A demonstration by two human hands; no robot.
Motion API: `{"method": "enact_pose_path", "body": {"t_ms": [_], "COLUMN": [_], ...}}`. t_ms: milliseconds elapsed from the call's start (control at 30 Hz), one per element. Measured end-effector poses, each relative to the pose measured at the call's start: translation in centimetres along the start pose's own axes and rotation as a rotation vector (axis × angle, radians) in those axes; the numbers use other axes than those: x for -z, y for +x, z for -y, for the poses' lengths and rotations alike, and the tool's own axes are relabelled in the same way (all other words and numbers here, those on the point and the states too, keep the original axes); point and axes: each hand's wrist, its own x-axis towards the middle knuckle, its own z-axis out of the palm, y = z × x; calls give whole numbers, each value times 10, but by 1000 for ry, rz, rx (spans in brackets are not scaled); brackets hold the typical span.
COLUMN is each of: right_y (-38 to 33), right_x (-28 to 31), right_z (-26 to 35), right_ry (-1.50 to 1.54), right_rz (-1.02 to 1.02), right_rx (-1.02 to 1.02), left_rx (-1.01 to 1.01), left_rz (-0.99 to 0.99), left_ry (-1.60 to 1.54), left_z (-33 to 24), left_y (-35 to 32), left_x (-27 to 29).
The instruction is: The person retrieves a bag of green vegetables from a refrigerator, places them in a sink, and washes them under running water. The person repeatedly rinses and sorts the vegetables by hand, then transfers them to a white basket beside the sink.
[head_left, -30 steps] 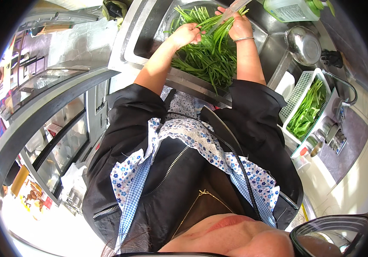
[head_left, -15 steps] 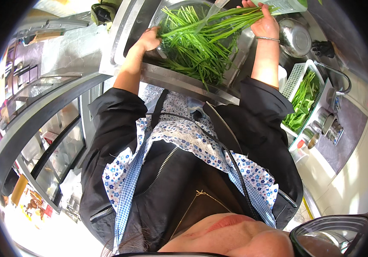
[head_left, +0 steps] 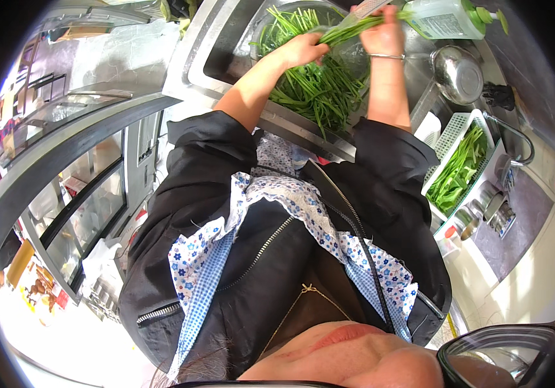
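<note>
Grip: left hand (head_left: 303, 50), right hand (head_left: 383, 35) closed around slim green stalks (head_left: 347, 31) past silver steel sink's (head_left: 185, 71) near edge; slackening could drop some.

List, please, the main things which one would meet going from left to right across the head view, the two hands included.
Glass-paned case → left hand → right hand, both hands holding a bundle of green stalks → steel bowl → crumpled black item.
</note>
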Motion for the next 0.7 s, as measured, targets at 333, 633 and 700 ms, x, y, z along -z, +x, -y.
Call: {"method": "enact_pose_path", "body": {"t_ms": [333, 633, 700], "right_y": [39, 34, 20], "right_x": [113, 177, 175], "right_z": [123, 228, 243], "right_ry": [486, 715, 706], "right_rz": [-396, -143, -76], "right_rx": [15, -112, -102], "left_rx": [78, 203, 261], "left_rz": [-91, -78, -64], "left_ry": [352, 601, 667], "left_z": [54, 82, 79], "left_y": [-13, -2, 2], "left_x": [5, 11, 12]}}
